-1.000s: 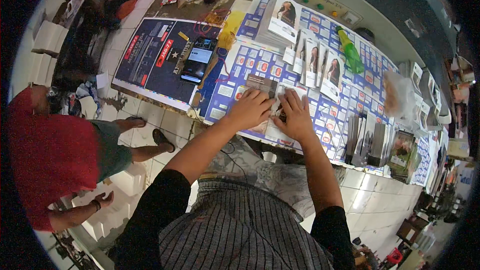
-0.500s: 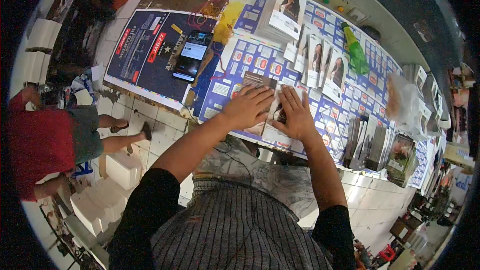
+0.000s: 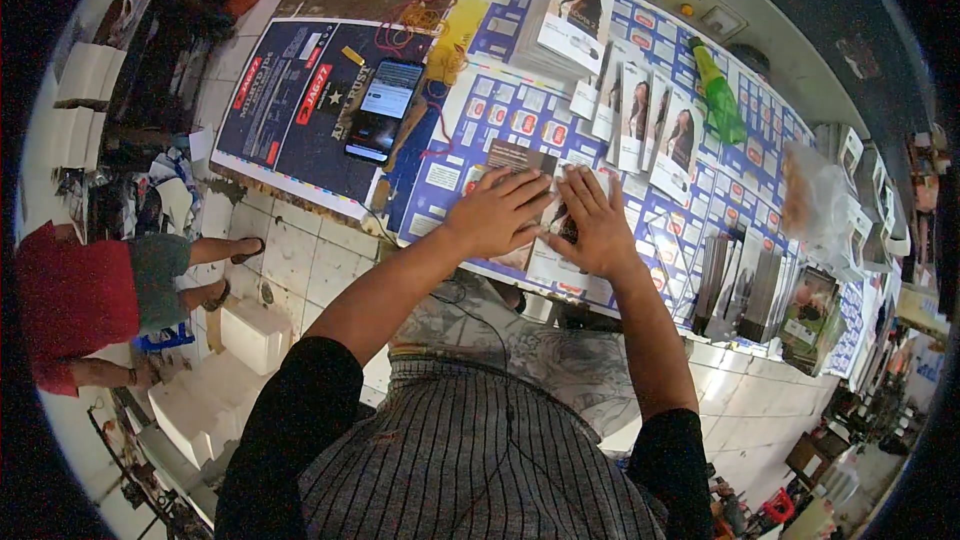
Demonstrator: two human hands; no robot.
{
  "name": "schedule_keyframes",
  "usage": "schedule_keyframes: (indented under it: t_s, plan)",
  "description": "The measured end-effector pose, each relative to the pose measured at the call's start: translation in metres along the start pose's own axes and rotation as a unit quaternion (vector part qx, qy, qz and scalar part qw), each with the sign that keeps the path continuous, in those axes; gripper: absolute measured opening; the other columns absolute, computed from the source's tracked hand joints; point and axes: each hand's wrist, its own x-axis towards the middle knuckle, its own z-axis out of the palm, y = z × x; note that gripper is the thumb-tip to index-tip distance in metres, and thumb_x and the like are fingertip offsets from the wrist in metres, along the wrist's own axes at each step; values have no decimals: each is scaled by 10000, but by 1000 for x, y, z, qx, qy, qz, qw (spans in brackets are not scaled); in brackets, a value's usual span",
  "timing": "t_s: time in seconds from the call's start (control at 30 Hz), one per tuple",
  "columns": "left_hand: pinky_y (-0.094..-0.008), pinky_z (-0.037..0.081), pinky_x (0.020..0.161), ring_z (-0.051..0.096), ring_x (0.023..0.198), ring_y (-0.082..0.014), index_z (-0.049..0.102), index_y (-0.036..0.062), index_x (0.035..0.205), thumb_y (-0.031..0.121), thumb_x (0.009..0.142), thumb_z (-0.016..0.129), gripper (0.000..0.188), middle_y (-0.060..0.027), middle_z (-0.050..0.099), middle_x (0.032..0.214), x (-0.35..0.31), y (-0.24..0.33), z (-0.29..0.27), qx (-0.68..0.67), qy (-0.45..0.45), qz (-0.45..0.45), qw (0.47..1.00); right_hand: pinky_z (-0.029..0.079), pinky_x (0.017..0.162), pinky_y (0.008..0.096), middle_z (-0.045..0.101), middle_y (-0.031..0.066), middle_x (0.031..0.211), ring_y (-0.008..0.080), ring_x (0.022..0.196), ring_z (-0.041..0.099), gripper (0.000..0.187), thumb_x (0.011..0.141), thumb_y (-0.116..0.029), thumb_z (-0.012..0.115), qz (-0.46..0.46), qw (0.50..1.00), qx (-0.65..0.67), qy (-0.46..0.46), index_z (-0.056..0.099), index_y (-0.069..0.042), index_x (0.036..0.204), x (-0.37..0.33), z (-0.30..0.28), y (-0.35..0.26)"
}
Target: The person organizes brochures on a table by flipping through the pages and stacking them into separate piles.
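— What did you see from the head view?

— Both hands lay flat at the centre of the frame. The left hand (image 3: 497,212) was spread, palm down, on a dark flat carton (image 3: 520,162), and the right hand (image 3: 592,220) lay just beside it, fingers spread and pressing on the same carton, pinching nothing.

— And where did the carton sit?

— On the tabletop (image 3: 500,110), which was covered with blue printed sheets, mid-frame. A phone (image 3: 384,108) lay up and to the left of the hands, a row of white printed boxes (image 3: 640,120) stood above them, and a green bottle (image 3: 716,92) lay at upper right.

— Anyone else?

— A person in a red top (image 3: 75,300) sat at the left edge.
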Motion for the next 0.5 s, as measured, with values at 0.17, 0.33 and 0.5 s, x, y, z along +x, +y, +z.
schedule_keyframes:
  t_s: [0.17, 0.33, 0.5]
  plan:
    - [-497, 302, 1122, 405, 1410, -281, 539, 103, 1403, 463, 949, 557, 580, -111, 454, 1523, 2, -2, -4, 1, 6, 10, 1000, 75, 1212, 603, 348, 129, 1595, 291, 1491, 287, 942, 824, -692, 608, 13, 999, -15, -29, 427, -47, 1488, 3, -6, -1]
    - [-495, 267, 1144, 362, 1435, -247, 517, 110, 1421, 502, 916, 593, 644, -90, 427, 1540, 3, -3, -4, -14, -11, 0, 1000, 60, 1218, 595, 327, 119, 1607, 280, 1501, 261, 1065, 746, -759, 635, 11, 999, -24, -46, 400, -51, 1507, 3, -5, 0]
    - [-494, 254, 1146, 357, 1432, -257, 507, 110, 1433, 539, 868, 629, 720, -103, 410, 1549, 1, -4, -8, -32, -18, 9, 999, 44, 1220, 598, 324, 117, 1606, 273, 1512, 234, 1123, 711, -786, 639, 19, 997, -26, -68, 376, -54, 1521, 5, -9, -5]
